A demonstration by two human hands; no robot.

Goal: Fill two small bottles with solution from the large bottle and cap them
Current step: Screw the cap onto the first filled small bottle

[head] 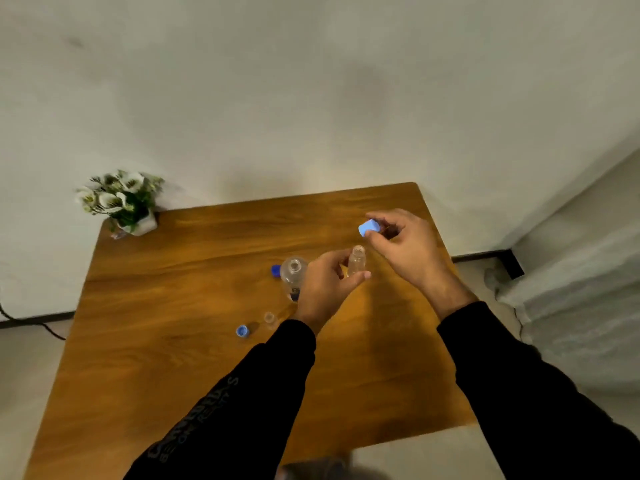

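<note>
My left hand grips a small clear bottle upright above the wooden table, its mouth uncapped. Just above and to the right of that mouth, my right hand pinches a light blue cap. The large clear bottle stands uncapped left of my left hand, with its dark blue cap lying beside it. A second small clear bottle stands uncapped nearer to me, and another light blue cap lies to its left.
A white pot of white flowers sits at the table's far left corner against the wall. A black cable runs along the floor at the left. The table's right edge borders open floor.
</note>
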